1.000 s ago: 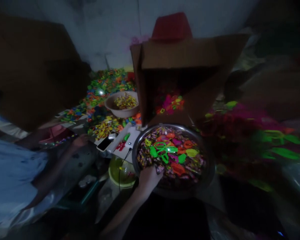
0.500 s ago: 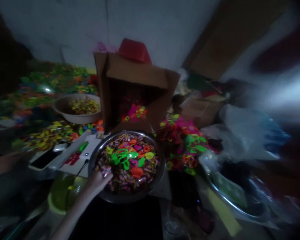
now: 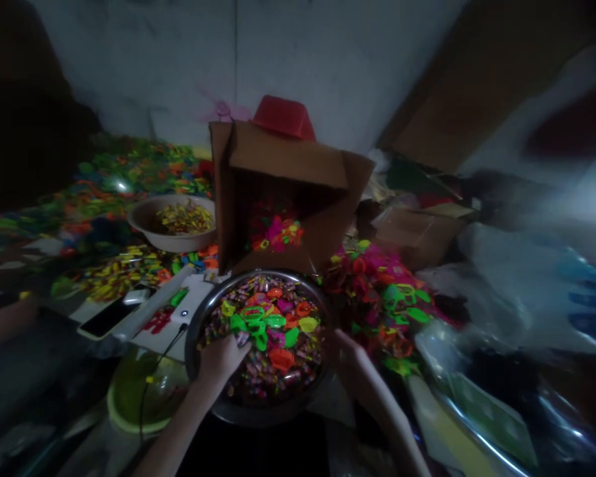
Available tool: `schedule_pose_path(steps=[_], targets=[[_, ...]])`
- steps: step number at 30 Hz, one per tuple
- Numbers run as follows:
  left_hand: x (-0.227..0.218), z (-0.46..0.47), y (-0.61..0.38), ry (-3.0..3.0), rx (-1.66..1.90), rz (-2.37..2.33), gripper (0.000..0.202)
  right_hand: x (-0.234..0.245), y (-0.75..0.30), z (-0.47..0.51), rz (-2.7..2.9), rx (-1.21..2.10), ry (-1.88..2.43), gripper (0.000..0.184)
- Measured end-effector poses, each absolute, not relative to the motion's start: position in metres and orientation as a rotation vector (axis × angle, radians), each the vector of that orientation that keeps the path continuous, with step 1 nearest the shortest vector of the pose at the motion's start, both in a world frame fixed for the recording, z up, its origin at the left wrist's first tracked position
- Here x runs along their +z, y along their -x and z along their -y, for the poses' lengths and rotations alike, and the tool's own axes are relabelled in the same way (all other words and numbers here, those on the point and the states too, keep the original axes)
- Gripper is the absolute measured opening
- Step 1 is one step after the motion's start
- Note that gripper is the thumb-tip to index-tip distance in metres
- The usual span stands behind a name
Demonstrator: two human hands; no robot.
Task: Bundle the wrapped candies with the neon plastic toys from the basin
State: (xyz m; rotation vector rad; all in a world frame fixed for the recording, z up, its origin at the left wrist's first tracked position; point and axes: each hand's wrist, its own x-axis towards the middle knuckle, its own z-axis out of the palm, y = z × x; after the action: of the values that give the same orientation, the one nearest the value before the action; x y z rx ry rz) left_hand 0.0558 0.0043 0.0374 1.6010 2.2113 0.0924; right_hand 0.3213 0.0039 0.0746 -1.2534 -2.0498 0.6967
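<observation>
Several green pieces (image 3: pixel 276 321) lie in the metal bowl (image 3: pixel 258 417), just beyond the left hand (image 3: pixel 222 359) (its fingertips pinching wrapped pieces (image 3: pixel 242 339)), farther from the right hand (image 3: pixel 350 356), whose grip I cannot tell

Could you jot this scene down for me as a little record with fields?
Centre: metal basin of small pieces, bright plastic pieces on top
Left hand: over basin's left side; grip unclear
Right hand: by basin's right rim; contact unclear
Beyond: open cardboard box, red tub on top
Left: smartphone, pale bowl
Light: dim
</observation>
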Motion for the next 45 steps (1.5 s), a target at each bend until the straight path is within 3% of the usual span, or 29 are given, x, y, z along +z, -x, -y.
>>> schedule_pose_path(steps=[5, 9, 15, 25, 30, 37, 41, 45], targets=[[0.036, -0.007, -0.067, -1.68, 0.027, -2.233, 0.039, 0.019, -0.288, -0.014, 2.403, 0.574, 1.378, 0.021], [0.033, -0.001, -0.073, -1.76, -0.008, -2.201, 0.042, 0.004, -0.278, -0.021, 2.394, 0.596, 1.398, 0.02], [0.027, 0.003, -0.07, -1.821, -0.044, -2.142, 0.045, -0.004, -0.289, -0.024, 2.266, 0.763, 1.244, 0.006], [0.018, 0.015, -0.094, -1.905, 0.006, -2.118, 0.031, -0.007, -0.289, -0.013, 2.149, 0.741, 1.369, 0.011], [0.003, 0.022, -0.112, -1.949, 0.095, -2.091, 0.04, -0.007, -0.288, -0.012, 2.053, 0.694, 1.432, 0.017], [0.007, 0.011, -0.115, -1.933, 0.023, -1.963, 0.051, -0.011, -0.289, -0.015, 1.831, 0.617, 1.317, 0.004], [0.008, 0.013, -0.102, -1.939, 0.046, -1.841, 0.059, -0.004, -0.292, -0.015, 1.771, 0.761, 1.187, 0.008], [-0.002, 0.021, -0.093, -1.87, 0.287, -1.752, 0.062, 0.013, -0.296, -0.013, 1.72, 0.998, 1.168, 0.015]])
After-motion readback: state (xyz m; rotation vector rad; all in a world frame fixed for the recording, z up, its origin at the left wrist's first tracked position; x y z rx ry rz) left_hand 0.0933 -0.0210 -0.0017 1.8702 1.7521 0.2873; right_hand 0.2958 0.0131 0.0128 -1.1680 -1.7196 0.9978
